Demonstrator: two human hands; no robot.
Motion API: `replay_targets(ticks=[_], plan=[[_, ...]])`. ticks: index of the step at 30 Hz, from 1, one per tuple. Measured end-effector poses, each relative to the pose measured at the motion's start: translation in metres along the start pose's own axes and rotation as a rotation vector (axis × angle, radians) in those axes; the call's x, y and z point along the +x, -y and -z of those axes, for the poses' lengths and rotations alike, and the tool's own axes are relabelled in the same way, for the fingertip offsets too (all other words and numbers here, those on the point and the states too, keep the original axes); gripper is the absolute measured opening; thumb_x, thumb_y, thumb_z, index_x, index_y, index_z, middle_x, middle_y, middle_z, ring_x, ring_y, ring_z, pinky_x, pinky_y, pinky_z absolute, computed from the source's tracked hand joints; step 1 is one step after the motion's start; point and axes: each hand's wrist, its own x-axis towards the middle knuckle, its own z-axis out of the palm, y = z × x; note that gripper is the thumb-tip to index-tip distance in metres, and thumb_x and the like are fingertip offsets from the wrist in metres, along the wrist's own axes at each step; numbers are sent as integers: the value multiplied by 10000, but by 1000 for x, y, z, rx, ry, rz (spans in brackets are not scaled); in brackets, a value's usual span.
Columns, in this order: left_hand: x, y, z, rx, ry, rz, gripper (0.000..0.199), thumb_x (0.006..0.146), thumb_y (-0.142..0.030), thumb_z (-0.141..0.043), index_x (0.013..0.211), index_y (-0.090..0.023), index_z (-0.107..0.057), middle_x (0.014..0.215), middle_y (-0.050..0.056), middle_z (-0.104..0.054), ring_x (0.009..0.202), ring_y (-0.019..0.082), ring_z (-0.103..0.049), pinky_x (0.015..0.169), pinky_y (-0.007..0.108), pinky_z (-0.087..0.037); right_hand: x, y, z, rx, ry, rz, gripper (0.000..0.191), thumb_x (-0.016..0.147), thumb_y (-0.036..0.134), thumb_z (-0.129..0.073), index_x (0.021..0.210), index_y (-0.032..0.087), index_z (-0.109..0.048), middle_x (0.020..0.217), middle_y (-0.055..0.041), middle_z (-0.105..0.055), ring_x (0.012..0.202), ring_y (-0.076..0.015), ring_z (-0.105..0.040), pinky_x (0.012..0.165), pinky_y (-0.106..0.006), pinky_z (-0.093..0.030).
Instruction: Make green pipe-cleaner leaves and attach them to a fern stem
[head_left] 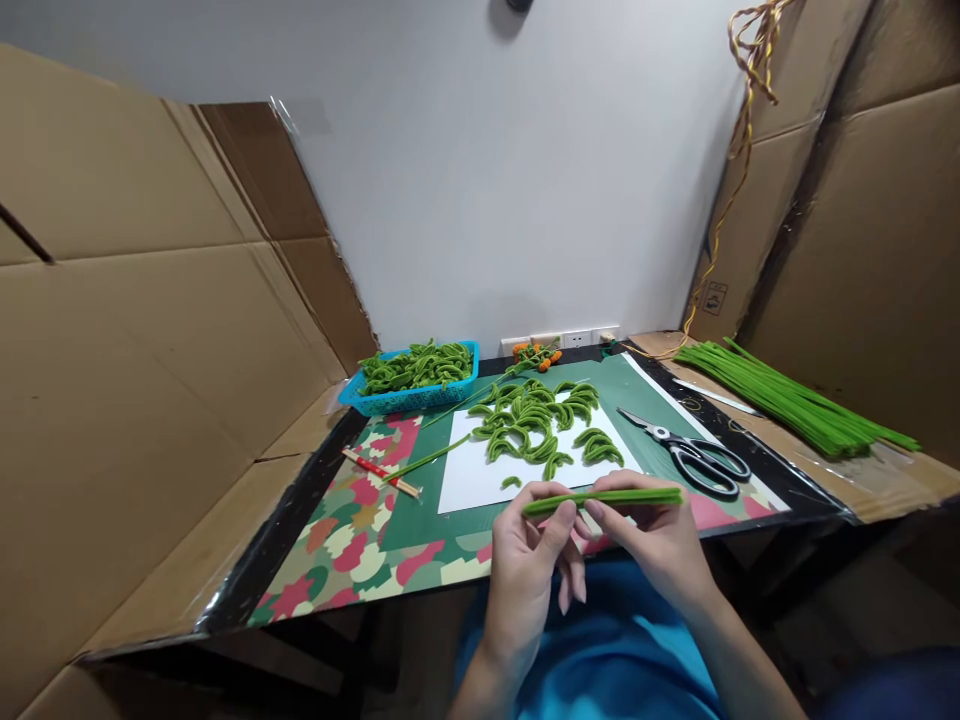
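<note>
A short bundle of green fuzzy stems (637,496) lies level between my hands, over the table's front edge. My left hand (536,545) pinches its left end between thumb and fingers. Around the right part, my right hand (649,530) is closed, its thumb on the near side. Just beyond the hands, many curled green fuzzy pieces (534,415) lie on a white sheet (461,480), with one small curl (511,482) apart at the front.
Black-handled scissors (697,455) lie right of the sheet. Long green stems (795,400) are piled at the right. A blue basket (409,400) of green pieces stands back left, near orange flowers (546,357). A red-wrapped stick (381,472) lies left. Cardboard walls (150,330) flank the table.
</note>
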Motion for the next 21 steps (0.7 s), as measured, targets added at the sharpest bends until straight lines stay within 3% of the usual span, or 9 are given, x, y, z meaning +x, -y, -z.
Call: replay_targets(ticks=[4,8,11,14,18,21], plan=[[-2,2,0,22,5,-8,335,959,-462,-791,1062,-179,-647,647,-40,-675,335,85,-595,293,112,-397,-1,1,1,9,32,-20,174,870,356,-872,908,191,-833,808,-61,-780,646,-209,-768,543,-272,-670],[-4,4,-1,23,11,-25,330,985,-493,-751,1007,-186,-633,578,-46,-653,326,83,-571,291,107,-389,-2,1,-1,-21,55,-3,135,877,322,-871,887,194,-830,784,-54,-787,645,-195,-780,568,-230,-662],[-4,3,-2,17,-13,-21,325,1006,-489,-726,957,-184,-626,553,-56,-631,312,63,-537,289,94,-367,-4,-2,1,-8,49,13,176,863,293,-887,1008,215,-826,900,-59,-810,638,-192,-784,577,-248,-677],[-4,1,0,-6,-35,-9,340,1000,-484,-736,916,-179,-613,631,-43,-667,329,54,-561,280,85,-337,-7,-5,5,-13,40,96,244,878,258,-871,1115,246,-812,1029,-72,-805,638,-174,-769,492,-219,-640],[-4,4,4,-31,40,48,385,992,-516,-734,882,-175,-593,627,-31,-675,313,62,-561,271,95,-334,-5,-4,9,-71,96,289,121,919,177,-811,1010,256,-824,906,-50,-781,759,-191,-771,609,-236,-662],[-5,5,5,-72,68,97,394,985,-524,-739,879,-178,-583,610,-42,-664,283,55,-521,255,102,-320,-3,-2,12,-102,117,345,129,903,139,-815,967,251,-819,864,-42,-786,735,-189,-768,625,-238,-660]])
